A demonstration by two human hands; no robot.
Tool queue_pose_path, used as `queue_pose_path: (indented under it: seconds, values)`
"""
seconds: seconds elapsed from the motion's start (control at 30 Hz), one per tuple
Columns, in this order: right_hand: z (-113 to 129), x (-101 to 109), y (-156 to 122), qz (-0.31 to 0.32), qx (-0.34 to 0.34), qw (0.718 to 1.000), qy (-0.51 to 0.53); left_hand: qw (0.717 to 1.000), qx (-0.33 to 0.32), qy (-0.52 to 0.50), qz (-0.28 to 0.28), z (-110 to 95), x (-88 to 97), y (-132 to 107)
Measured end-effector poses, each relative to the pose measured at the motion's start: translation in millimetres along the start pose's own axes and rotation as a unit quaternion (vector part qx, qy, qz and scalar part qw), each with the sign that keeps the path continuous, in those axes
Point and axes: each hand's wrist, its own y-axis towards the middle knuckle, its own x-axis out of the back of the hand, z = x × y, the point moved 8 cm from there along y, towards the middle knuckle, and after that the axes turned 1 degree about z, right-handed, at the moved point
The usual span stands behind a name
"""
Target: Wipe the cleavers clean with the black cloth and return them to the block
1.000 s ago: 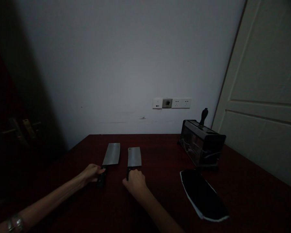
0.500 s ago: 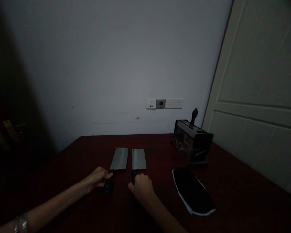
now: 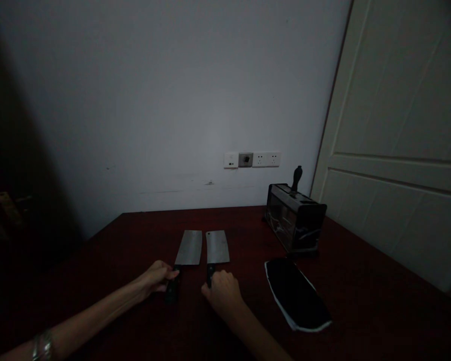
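Two cleavers lie side by side on the dark red table, their broad blades pointing away from me. My left hand (image 3: 158, 276) pinches the black handle of the left cleaver (image 3: 190, 247) near the blade, with the thumb on top and the lower handle showing below. Around the handle of the right cleaver (image 3: 218, 246), my right hand (image 3: 223, 290) is closed in a fist; most of that handle is hidden under it. A narrow gap separates the two blades.
A knife block (image 3: 296, 218) with dark sides and one black handle sticking up stands at the back right. In front of it lies a black pad with a white edge (image 3: 296, 296). Behind the table (image 3: 150, 220) is a wall with sockets (image 3: 266, 159); a pale door (image 3: 398, 150) is at right.
The view has shifted slightly. Both hands and both cleavers appear a little farther right in the picture, the left cleaver slightly more, so the blades look closer together. Both grips are unchanged.
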Motion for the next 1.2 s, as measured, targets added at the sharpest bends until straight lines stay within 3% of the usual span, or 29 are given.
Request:
queue_pose_path:
  seconds: [0.1, 0.27, 0.43, 0.73, 1.0, 1.2]
  values:
    - [-0.5, -1.1, -0.1, 0.005, 0.0, 1.0, 0.002, 0.999, -0.004, 0.033, 0.013, -2.6, -0.2, 0.4]
    - [-3.0, -2.3, 0.4, 0.004, -0.007, 1.0, 0.005, 0.985, -0.024, 0.139, 0.098, -17.8, -10.7, -2.5]
    - [-2.4, -0.3, -1.0, -0.005, -0.005, 1.0, 0.01, 0.964, -0.019, 0.22, 0.147, -22.9, -13.8, 6.1]
    - [6.6, 1.7, -2.7, -0.002, -0.016, 1.0, -0.011, 0.894, 0.027, 0.349, 0.28, -13.3, -32.4, 15.1]
    - [3.4, -1.0, -0.8, -0.006, -0.012, 1.0, -0.017, 0.867, 0.069, 0.372, 0.323, -5.4, -37.7, 19.4]
    - [5.7, 2.5, -0.8, 0.001, -0.008, 1.0, -0.018, 0.886, 0.099, 0.37, 0.26, -18.5, -40.1, 16.5]
